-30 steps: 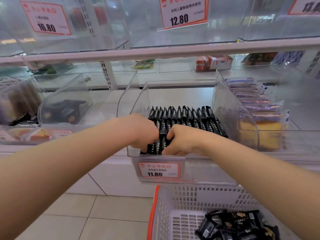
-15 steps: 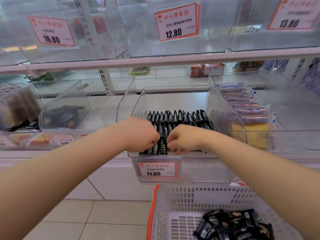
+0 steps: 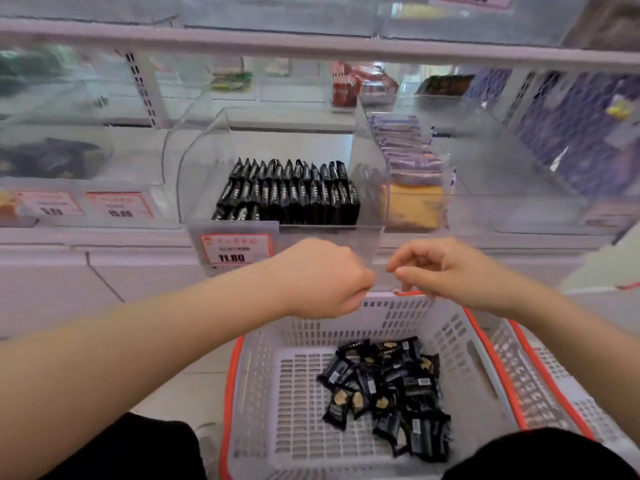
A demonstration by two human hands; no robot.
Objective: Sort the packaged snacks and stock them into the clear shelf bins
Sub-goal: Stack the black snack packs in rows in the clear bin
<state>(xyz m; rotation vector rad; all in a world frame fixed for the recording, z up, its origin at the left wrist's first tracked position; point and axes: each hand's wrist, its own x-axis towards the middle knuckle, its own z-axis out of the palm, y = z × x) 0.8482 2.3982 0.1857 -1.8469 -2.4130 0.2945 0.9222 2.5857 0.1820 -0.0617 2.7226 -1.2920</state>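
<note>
Black snack packets (image 3: 287, 192) stand upright in neat rows inside the clear shelf bin (image 3: 369, 174) at centre, which carries an 11.80 price tag (image 3: 235, 249). Several more black packets (image 3: 388, 386) lie loose in the white basket (image 3: 263, 393) with orange rim below. My left hand (image 3: 322, 278) hovers in front of the bin above the basket's far rim, fingers curled, holding nothing that I can see. My right hand (image 3: 443, 268) is beside it, fingers loosely curled and empty. Both hands are outside the bin.
A neighbouring clear bin (image 3: 519, 188) to the right holds purple-wrapped cakes (image 3: 405, 147). Bins to the left hold dark packets (image 3: 52, 161). A second basket (image 3: 554, 386) sits at the right. An upper shelf rail (image 3: 311, 46) runs overhead. Tiled floor lies at the lower left.
Both hands have pulled back out of the bin and dropped toward the basket, leaving the packets lined up. The view has tilted down, showing more of the basket.
</note>
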